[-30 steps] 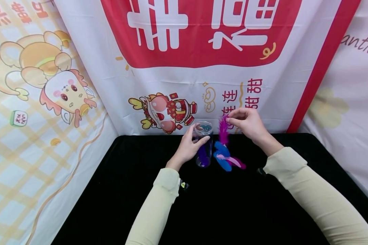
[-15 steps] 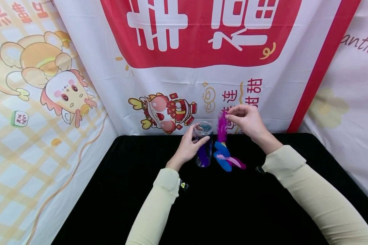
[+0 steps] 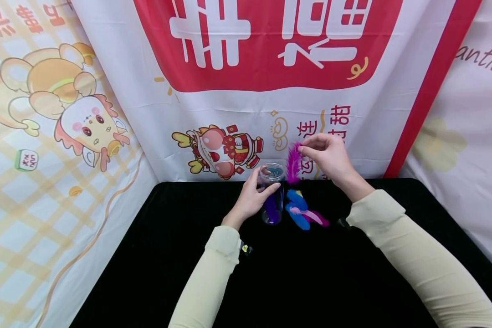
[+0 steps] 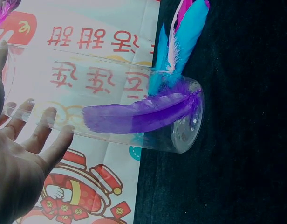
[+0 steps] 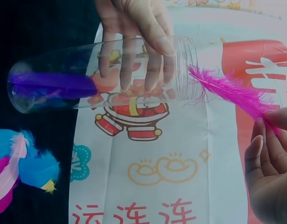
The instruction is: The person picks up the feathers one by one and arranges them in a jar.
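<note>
Your right hand [image 3: 327, 156] has raised the magenta feather [image 3: 294, 165] nearer to the jar [image 3: 276, 197], pinching it beside the jar; your left hand [image 3: 251, 197] grips the jar; insertion seems in preparation, and next probably needs the feather above its opening [image 3: 272, 170]

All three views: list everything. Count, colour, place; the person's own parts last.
Table: 1, black, lower head view
Jar: 1, clear, upright near table's far edge
Purple feather: at least 1, purple, inside jar
Raised feather: 1, magenta, beside the jar's mouth
Blue feathers: at least 2, blue, piled on table
Pale feather: 1, light pink, on the blue ones
Other magenta feather: at least 1, magenta, same pile
Yellow tuft: 1, yellow, same pile
Left backdrop: 1, yellow-checked white, left
Rear backdrop: 1, red-and-white, behind table
Right backdrop: 1, whitish, right
Black objects: 2, black, near the wrists
Sleeves: 2, pale yellow, arms
Left hand: 1, bare, gripping jar
Right hand: 1, bare, pinching the raised feather
</note>
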A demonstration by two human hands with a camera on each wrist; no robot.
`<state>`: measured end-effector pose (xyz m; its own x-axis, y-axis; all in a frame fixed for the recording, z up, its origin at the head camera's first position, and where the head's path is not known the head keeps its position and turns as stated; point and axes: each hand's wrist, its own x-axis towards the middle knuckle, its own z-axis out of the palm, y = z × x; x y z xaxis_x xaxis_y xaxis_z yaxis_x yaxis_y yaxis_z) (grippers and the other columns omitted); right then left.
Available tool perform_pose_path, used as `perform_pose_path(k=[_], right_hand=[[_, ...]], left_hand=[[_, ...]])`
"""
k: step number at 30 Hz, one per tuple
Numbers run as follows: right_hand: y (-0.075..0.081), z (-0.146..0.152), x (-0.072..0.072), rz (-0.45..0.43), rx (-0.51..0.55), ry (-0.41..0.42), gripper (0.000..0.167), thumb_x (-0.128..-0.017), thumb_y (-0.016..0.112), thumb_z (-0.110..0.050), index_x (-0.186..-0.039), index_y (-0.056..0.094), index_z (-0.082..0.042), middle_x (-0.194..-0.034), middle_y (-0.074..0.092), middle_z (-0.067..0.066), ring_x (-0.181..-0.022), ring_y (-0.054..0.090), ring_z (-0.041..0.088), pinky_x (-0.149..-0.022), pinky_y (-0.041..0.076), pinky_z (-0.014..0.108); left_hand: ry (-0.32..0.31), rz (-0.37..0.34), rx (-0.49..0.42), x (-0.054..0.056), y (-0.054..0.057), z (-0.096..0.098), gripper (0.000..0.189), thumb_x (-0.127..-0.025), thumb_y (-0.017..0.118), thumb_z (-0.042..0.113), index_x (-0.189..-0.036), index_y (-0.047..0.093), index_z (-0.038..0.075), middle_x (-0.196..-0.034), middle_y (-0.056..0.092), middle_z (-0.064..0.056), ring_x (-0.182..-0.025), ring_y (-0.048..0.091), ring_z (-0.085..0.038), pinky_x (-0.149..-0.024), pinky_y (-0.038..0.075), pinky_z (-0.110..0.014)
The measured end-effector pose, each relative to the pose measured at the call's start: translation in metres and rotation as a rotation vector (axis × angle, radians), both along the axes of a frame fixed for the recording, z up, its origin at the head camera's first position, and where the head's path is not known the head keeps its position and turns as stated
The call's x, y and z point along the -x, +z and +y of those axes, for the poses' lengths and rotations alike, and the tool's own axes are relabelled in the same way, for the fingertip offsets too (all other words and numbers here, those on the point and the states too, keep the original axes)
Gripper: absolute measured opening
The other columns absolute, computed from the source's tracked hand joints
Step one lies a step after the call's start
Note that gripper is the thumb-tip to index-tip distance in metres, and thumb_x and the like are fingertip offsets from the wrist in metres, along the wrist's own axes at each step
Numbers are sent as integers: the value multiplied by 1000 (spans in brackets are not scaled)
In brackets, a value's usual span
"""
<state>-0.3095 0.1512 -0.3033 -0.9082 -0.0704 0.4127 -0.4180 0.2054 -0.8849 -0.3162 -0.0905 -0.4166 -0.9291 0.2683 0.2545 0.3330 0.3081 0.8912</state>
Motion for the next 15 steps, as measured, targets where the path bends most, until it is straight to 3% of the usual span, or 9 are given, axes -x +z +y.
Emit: perform_pose_path(k=[15], right_hand=[[6,-11,3,48,28,-23,20,-92,79,-15,-100,74,3,-92,77,4,-85,70,14,-77,56,25]], left_hand=[[9,7,6,0,0,0,73,-95,69,52,-154,37,24,-149,46,-1,-125,58,-22,-104,51,-44]])
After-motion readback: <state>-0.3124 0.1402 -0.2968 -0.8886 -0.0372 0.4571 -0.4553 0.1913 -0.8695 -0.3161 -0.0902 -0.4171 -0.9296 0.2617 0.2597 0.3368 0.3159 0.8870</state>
